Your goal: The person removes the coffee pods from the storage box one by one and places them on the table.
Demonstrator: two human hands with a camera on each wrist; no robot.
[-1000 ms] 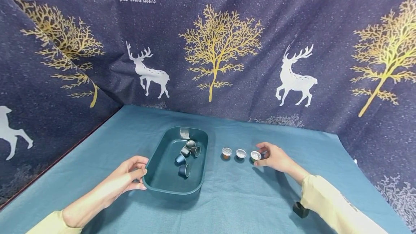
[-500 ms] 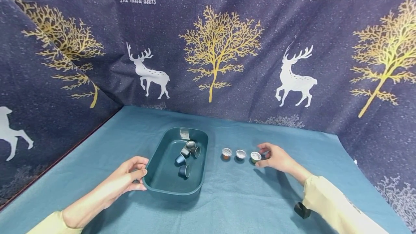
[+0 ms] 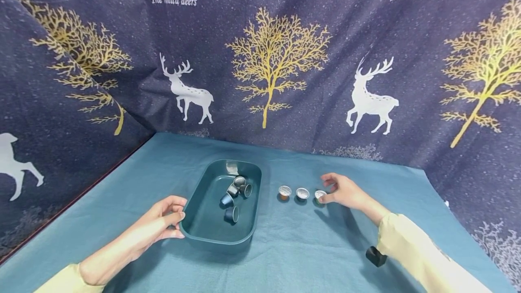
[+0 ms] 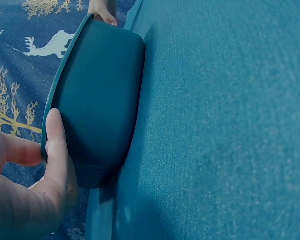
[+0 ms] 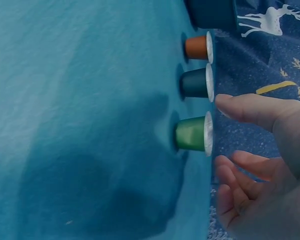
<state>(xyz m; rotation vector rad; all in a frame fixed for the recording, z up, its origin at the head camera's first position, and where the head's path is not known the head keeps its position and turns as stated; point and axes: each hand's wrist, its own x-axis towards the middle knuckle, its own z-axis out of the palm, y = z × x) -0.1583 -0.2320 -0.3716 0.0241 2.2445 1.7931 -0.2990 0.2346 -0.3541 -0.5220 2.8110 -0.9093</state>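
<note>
Left hand [image 3: 160,220] pinches tray [image 3: 203,220] rim; right hand [image 3: 346,192], fingers parted, over green capsule [image 5: 191,134]. Likely lining-up; next probably calls for lifting clear without tipping.

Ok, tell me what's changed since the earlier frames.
The right hand has risen slightly and now hovers just above the green coffee capsule, which stands where it was. Unchanged: the left hand pinching the rim of the teal tub, the capsules inside, and the standing orange capsule and dark teal capsule.
</note>
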